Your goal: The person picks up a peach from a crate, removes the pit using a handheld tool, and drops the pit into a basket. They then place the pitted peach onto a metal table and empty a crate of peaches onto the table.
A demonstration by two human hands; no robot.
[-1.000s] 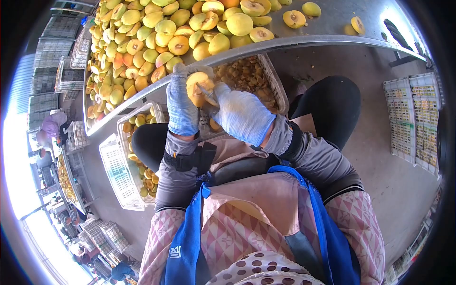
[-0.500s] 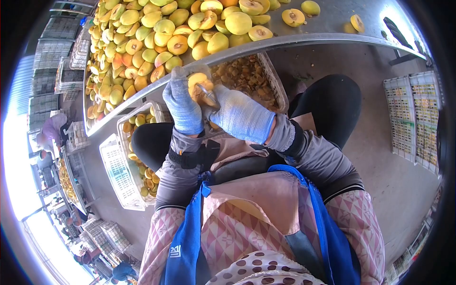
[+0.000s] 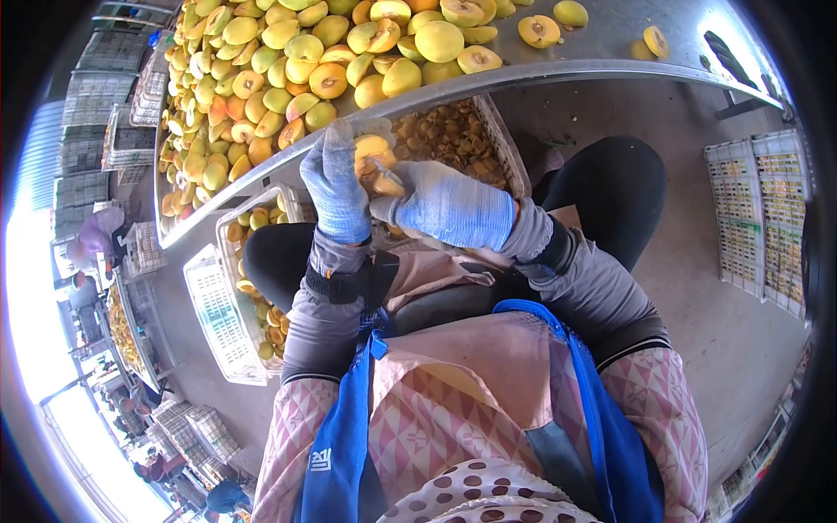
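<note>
My left hand (image 3: 338,187), in a blue-grey knit glove, grips a yellow-orange peach or apricot half (image 3: 373,152) just below the table edge. My right hand (image 3: 449,205), gloved alike, is closed around a small metal tool (image 3: 378,166). Its shiny tip meets the cut face of the fruit; most of the tool is hidden by the fingers and fruit. Many yellow and green fruit halves (image 3: 305,48) lie heaped on the metal table (image 3: 602,71) just beyond both hands. Under the table edge, a crate (image 3: 501,139) holds brown pits and scraps.
At my left knee stands a white crate (image 3: 228,318) beside more fruit halves (image 3: 270,327). Stacked filled crates (image 3: 757,218) stand on the floor at right. Far left, a person (image 3: 103,231) is near another fruit-laden table (image 3: 126,331) and crate stacks (image 3: 103,96).
Both hands have shifted slightly right with the fruit. My right wrist has turned a little, and the tool sits at a different angle in the cut face.
</note>
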